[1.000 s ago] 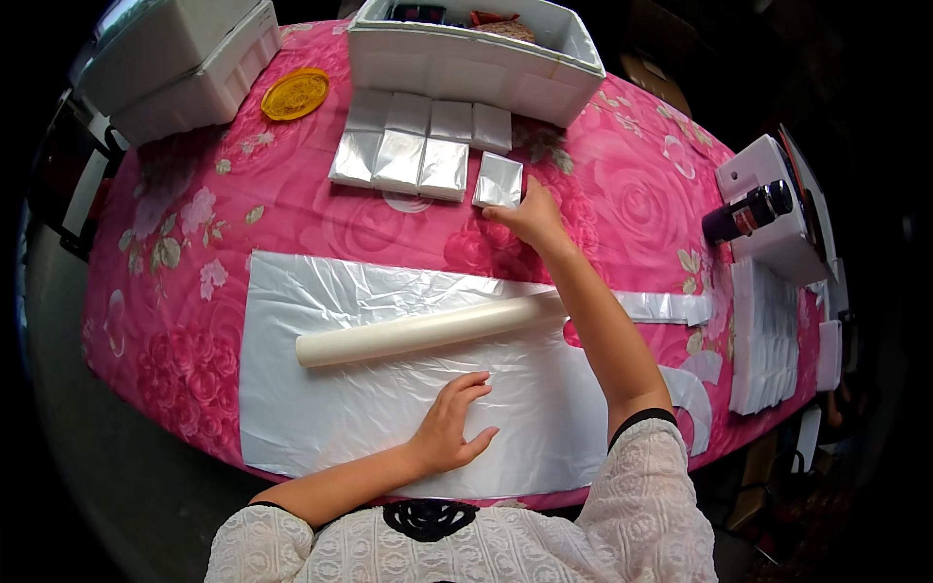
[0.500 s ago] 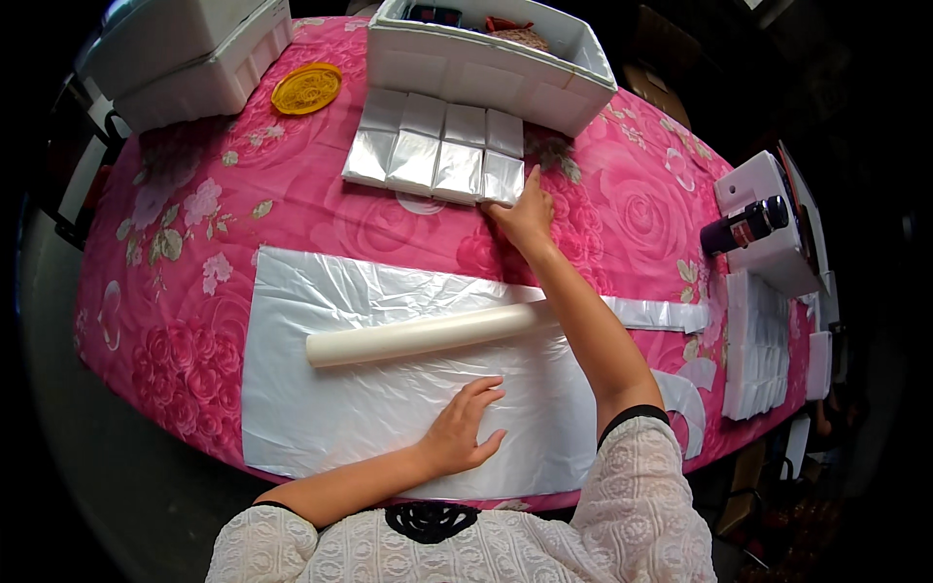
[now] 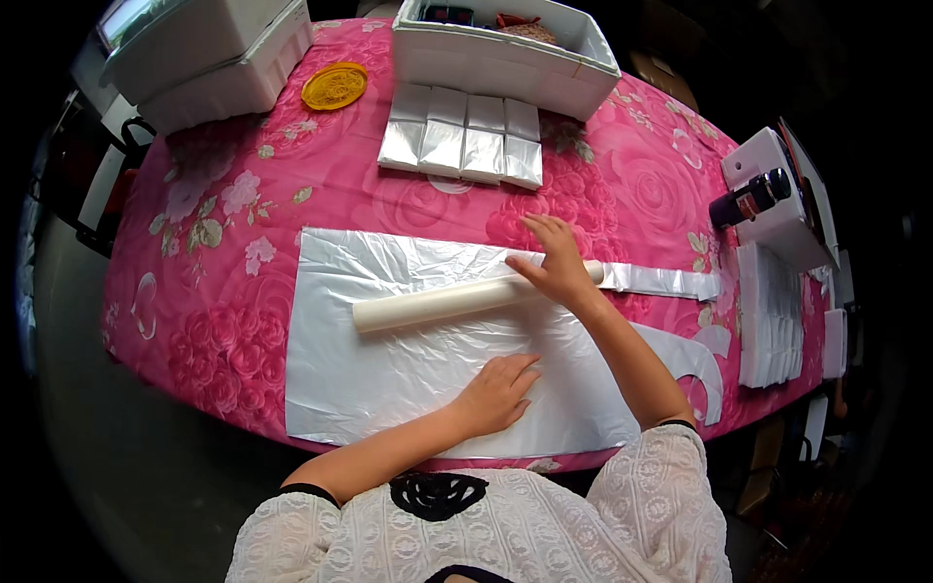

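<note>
Nearest, we note our left hand half open and empty, resting on or just above a flat silvery vest-handled plastic bag. Beyond it a pale tube lies aslant on the bag, our right hand spread over its right end, contact unclear. Farther, folded silvery stacks sit in two rows before an open white foam box.

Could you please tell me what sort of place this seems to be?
Likely a home or small workshop, though I cannot tell which: a pink rose-patterned tablecloth lies under white foam boxes and rows of folded plastic stacks.
</note>
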Tool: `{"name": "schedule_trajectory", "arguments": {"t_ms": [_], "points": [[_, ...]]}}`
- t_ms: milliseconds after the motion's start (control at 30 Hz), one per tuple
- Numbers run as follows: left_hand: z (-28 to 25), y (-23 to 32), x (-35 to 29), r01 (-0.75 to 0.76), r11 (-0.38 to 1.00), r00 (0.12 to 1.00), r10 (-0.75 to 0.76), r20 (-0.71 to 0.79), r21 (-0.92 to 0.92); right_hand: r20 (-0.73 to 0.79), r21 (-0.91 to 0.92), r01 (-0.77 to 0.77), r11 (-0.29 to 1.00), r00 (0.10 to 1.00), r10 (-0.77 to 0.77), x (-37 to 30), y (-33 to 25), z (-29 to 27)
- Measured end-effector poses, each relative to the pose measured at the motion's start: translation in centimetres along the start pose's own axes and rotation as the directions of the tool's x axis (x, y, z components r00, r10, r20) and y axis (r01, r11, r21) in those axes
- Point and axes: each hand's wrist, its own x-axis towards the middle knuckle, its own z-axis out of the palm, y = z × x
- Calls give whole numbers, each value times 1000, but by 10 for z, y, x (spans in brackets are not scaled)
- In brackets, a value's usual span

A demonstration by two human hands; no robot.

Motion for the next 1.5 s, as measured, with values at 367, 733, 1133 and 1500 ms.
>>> {"name": "schedule_trajectory", "arguments": {"t_ms": [367, 733, 1133, 1500], "points": [[-20, 17, -33, 123, 912, 983, -167, 81, 392, 206, -212, 74, 974, 978, -29, -131, -24, -45], [-17, 23, -32, 124, 866, 981, -181, 72, 485, 347, -46, -329, 943, 880, 324, -253, -89, -44], [-14, 21, -35, 108, 890, 989, -140, 39, 444, -103, -379, -752, 539, 613, 784, -327, 52, -152], [-37, 1, -69, 165, 848, 980, -197, 11, 504, -2, 57, -626, 778, 779, 627, -283, -51, -96]]}}
